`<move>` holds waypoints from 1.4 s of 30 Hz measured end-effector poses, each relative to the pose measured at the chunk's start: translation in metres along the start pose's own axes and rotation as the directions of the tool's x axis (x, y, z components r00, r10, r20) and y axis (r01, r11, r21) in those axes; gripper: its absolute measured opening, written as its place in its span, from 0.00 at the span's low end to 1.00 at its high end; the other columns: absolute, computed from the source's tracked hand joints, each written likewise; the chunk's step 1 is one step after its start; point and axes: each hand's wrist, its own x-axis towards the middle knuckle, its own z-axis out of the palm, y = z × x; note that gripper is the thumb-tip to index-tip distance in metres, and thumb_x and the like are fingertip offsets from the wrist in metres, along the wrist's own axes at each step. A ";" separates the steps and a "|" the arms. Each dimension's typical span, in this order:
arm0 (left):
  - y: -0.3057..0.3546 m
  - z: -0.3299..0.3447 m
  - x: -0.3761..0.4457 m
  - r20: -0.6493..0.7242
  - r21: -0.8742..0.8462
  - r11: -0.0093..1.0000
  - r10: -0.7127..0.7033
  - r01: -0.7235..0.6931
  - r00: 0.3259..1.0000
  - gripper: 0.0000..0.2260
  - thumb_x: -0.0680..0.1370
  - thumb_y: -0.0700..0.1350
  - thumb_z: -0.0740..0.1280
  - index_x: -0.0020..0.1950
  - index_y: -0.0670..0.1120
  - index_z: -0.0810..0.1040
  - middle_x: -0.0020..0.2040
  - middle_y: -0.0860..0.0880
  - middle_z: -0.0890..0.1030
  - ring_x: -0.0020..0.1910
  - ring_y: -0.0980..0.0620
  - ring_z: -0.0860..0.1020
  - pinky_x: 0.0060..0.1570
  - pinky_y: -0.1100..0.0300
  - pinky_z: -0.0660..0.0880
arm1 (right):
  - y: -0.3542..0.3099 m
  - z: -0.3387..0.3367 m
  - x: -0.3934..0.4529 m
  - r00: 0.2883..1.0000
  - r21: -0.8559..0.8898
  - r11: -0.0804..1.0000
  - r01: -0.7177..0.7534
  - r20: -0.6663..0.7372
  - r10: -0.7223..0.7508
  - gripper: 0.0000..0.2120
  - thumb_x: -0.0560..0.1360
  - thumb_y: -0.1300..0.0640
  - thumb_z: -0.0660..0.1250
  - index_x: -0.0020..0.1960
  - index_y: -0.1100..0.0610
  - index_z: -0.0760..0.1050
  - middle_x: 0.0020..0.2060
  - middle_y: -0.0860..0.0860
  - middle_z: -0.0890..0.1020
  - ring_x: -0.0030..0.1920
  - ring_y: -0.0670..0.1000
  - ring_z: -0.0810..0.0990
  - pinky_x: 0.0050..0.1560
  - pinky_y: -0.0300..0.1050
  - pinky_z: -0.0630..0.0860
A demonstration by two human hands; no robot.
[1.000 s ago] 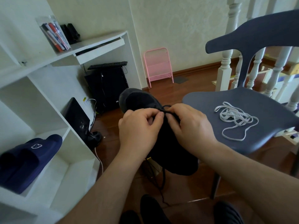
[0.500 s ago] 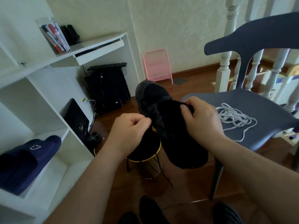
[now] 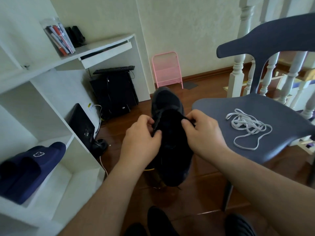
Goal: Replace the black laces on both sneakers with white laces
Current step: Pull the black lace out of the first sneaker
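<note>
While both hands pinch at the sneaker [image 3: 172, 143] mid-frame, left hand [image 3: 141, 140] and right hand [image 3: 202, 133] at its collar, unlacing seems underway; next, pull black lace free. White laces [image 3: 247, 125] wait on the chair [image 3: 265, 106], right.

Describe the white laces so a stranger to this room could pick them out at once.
Find the grey-blue chair on the right, in front of the white stair railing. On its seat lies a loose tangle of flat cord, the white laces. Nothing else lies on the seat, and they are apart from the dark sneaker in the hands.
</note>
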 end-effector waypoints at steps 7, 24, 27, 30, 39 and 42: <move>0.000 -0.009 -0.001 -0.118 -0.126 0.992 -0.006 -0.008 0.993 0.03 0.79 0.51 0.74 0.51 0.59 0.83 0.41 0.61 0.83 0.42 0.65 0.80 0.36 0.74 0.71 | -0.001 -0.009 0.005 0.985 -0.207 0.969 0.137 0.134 -0.111 0.07 0.78 0.49 0.67 0.55 0.46 0.74 0.48 0.44 0.77 0.47 0.49 0.77 0.45 0.49 0.75; -0.004 0.009 0.000 -0.180 -0.109 0.991 0.060 -0.080 0.982 0.08 0.79 0.54 0.73 0.41 0.55 0.84 0.34 0.59 0.82 0.41 0.65 0.80 0.34 0.70 0.71 | 0.006 -0.004 0.017 0.966 -0.250 0.939 0.238 -0.037 -0.255 0.10 0.76 0.52 0.69 0.38 0.52 0.72 0.37 0.46 0.74 0.38 0.51 0.73 0.35 0.47 0.68; -0.016 0.000 0.009 -0.268 -0.122 0.990 0.028 -0.063 0.963 0.06 0.79 0.54 0.73 0.43 0.56 0.84 0.35 0.60 0.82 0.42 0.65 0.80 0.38 0.71 0.73 | 0.027 -0.018 0.034 0.984 -0.020 0.987 -0.160 -0.078 0.158 0.12 0.75 0.53 0.67 0.36 0.55 0.70 0.32 0.50 0.75 0.36 0.53 0.74 0.36 0.48 0.70; -0.017 0.003 0.001 -0.278 -0.064 0.983 0.146 -0.170 0.949 0.06 0.80 0.51 0.73 0.44 0.53 0.85 0.35 0.61 0.81 0.41 0.64 0.80 0.37 0.72 0.73 | 0.039 -0.021 0.035 0.947 -0.082 0.966 -0.246 0.192 0.257 0.08 0.76 0.53 0.68 0.42 0.54 0.72 0.37 0.51 0.78 0.40 0.54 0.77 0.41 0.49 0.73; -0.004 0.018 -0.008 -0.239 -0.013 0.966 0.247 -0.258 0.939 0.07 0.80 0.51 0.73 0.43 0.52 0.84 0.33 0.58 0.80 0.35 0.60 0.79 0.33 0.64 0.74 | 0.006 0.001 0.012 0.954 -0.369 0.887 0.278 0.211 -0.211 0.15 0.74 0.41 0.68 0.57 0.46 0.79 0.52 0.43 0.74 0.54 0.49 0.74 0.51 0.50 0.78; -0.001 0.022 -0.010 -0.229 0.000 0.961 0.269 -0.276 0.936 0.08 0.81 0.51 0.72 0.43 0.52 0.83 0.33 0.59 0.79 0.33 0.60 0.78 0.31 0.65 0.72 | 0.008 0.011 0.013 0.954 -0.462 0.835 0.301 0.141 -0.265 0.14 0.78 0.41 0.68 0.55 0.49 0.82 0.51 0.47 0.77 0.53 0.53 0.74 0.49 0.54 0.80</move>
